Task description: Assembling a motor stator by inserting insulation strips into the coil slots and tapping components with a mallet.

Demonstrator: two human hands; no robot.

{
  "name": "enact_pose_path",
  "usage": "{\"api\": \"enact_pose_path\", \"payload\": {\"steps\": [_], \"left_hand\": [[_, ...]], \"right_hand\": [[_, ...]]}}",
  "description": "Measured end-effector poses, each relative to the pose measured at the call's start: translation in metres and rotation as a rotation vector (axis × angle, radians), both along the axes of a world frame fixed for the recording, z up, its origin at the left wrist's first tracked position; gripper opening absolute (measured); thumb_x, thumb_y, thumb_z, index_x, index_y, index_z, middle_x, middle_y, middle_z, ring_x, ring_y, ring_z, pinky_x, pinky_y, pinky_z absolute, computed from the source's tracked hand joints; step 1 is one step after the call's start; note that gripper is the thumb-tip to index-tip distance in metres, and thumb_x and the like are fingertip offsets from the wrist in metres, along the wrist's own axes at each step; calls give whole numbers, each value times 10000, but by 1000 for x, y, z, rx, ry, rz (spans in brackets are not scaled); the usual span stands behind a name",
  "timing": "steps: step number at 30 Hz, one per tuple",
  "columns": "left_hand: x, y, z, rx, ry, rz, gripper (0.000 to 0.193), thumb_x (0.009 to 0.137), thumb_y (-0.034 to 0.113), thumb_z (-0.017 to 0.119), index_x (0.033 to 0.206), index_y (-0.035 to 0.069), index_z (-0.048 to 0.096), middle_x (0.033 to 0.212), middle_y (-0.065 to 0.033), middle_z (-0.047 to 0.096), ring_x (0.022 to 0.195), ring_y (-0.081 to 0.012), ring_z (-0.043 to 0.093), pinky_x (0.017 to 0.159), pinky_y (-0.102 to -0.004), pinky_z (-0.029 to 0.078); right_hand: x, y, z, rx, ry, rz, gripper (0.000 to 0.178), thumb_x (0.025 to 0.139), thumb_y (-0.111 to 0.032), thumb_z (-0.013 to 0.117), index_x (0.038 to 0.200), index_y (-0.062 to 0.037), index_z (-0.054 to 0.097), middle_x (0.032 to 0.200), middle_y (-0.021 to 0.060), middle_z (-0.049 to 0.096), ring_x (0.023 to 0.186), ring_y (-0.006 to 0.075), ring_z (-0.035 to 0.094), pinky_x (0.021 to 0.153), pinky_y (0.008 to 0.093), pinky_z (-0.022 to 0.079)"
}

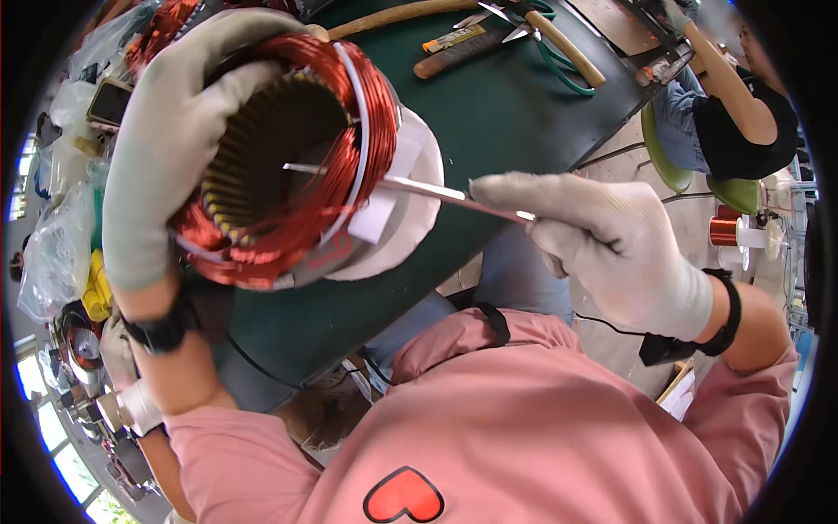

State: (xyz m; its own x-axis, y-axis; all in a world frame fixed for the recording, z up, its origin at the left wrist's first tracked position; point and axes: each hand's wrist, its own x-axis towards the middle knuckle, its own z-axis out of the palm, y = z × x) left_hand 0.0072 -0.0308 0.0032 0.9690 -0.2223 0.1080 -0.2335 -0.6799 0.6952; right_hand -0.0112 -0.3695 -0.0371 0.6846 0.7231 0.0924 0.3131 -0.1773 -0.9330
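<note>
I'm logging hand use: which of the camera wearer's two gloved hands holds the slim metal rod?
The right hand, which grips the slim metal rod; the left hand instead clasps the red-wound stator.

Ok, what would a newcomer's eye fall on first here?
Most likely the round stator wound with glossy red wire, at upper left, gripped by the white-gloved left hand. Right of centre, the white-gloved right hand holds a slim silver metal rod, its tip showing in the stator's dark opening. Below, a black-edged red heart stands out on the pink shirt.
</note>
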Motion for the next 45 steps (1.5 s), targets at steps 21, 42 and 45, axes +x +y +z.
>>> {"api": "enact_pose_path", "payload": {"steps": [21,42,45], "left_hand": [[-127,-60,-34,729,-801,23,267,807,12,820,1059,65,750,1397,-182,608,1290,-407,585,1104,-506,448],[-113,-92,-52,511,-746,148,299,808,74,870,1075,81,737,1349,-258,593,1204,-375,632,954,-395,574],[-104,-98,-62,558,-893,184,334,762,36,880,1057,87,731,1349,-254,596,1171,-366,642,940,-389,572]], "right_hand": [[-25,-95,-30,-164,-188,-248,392,973,28,521,1335,29,671,924,75,722,599,91,534,564,243,431],[-35,-43,48,-561,-731,-178,488,721,-18,640,1194,-10,759,667,56,511,546,167,498,499,307,361],[-34,-33,60,-601,-741,-123,536,705,-5,643,1231,-27,750,661,56,510,543,175,500,499,310,368]]}}
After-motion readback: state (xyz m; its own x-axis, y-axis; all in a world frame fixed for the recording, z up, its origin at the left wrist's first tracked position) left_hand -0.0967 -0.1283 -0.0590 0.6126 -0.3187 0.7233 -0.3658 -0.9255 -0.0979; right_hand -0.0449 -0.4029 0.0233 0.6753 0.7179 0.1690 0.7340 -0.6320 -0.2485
